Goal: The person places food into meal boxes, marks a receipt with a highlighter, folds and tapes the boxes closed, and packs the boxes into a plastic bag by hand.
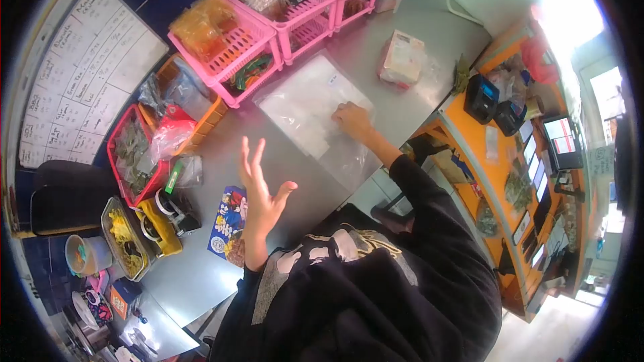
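My left hand (260, 194) is raised above the metal table, fingers spread and nothing in them. Below it lies a blue printed packet or card (229, 224) with colourful figures. My right hand (353, 121) rests on a clear plastic bag (305, 104) that lies flat on the table, with whitish sheets or bags showing inside. Its fingers are curled together against the plastic near the bag's right side. The fingertips are partly hidden, and the bag's lower end reaches the table edge.
Pink stacked baskets (251, 37) with packets stand at the back. A small box-like stack (401, 59) lies to the right. On the left are a red basket (137, 154), an orange basket (208, 121), a tray of yellow pieces (125, 238) and a yellow device (159, 226).
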{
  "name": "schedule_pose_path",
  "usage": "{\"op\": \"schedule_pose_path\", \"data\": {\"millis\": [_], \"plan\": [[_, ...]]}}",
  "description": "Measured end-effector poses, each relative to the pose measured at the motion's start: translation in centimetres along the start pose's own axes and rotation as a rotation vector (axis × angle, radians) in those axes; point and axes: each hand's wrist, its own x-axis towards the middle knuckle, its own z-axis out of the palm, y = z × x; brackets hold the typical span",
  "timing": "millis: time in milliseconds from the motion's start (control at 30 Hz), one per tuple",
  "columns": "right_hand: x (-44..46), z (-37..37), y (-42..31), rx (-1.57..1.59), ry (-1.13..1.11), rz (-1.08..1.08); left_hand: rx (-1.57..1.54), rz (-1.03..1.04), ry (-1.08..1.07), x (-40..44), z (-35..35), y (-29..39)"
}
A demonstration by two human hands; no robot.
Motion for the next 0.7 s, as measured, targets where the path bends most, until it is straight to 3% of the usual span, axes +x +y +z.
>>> {"op": "schedule_pose_path", "data": {"millis": [133,233,300,400,467,533,600,700], "plan": [[1.0,-1.2,-0.5,-0.101,-0.073,-0.041,-0.018,0.007,-0.087,0.3,2.6,-0.1],[1.3,-2.3,-1.5,-0.055,-0.112,0.138,-0.136,-0.016,-0.097,1.6,6.8,0.2],[1.6,-1.4,-0.3,-0.035,-0.054,-0.091,-0.202,-0.033,-0.120,2.6,10.8,-1.3],[1.5,-0.6,0.5,-0.101,-0.049,-0.175,-0.159,-0.026,-0.165,3.0,17.7,-4.4],[1.9,0.3,1.7,-0.035,-0.074,-0.201,0.143,0.085,-0.071,3.3,20.9,-5.2],[3.0,0.3,2.4,0.038,-0.082,-0.225,0.173,0.108,-0.051,3.5,22.3,-5.3],[3.0,0.5,2.5,-0.045,-0.104,-0.386,0.378,0.145,0.008,2.9,23.8,-6.0],[3.4,0.6,2.0,-0.089,-0.063,-0.387,0.601,0.092,-0.013,2.0,24.8,-5.5]]}}
